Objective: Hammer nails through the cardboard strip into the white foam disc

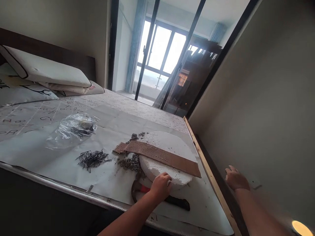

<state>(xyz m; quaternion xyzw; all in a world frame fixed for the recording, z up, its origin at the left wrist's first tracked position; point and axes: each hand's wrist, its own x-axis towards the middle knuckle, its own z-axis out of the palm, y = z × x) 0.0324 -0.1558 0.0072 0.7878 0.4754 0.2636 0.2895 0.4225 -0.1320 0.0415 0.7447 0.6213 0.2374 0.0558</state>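
My left hand [161,186] is closed, its fingers curled at the near edge of a thick round white foam block [167,137]. What the fingers hold, if anything, is hidden. Under that wrist lies a claw hammer [179,202] with a red and black handle, its head to the left. Across the foam rests a brown perforated strip [162,155], with a shorter piece of it at the left end. My right hand [236,178] is off to the right by the wall, fingers loosely bent and apart, with nothing visible in them.
Grey crumbs [133,163] are scattered left of the foam. A pile of nails [93,159] and a clear plastic bag [77,126] lie farther left on the pale sheet covering the bed. A wooden rail [205,164] borders the right side. Pillows [54,70] are stacked far left.
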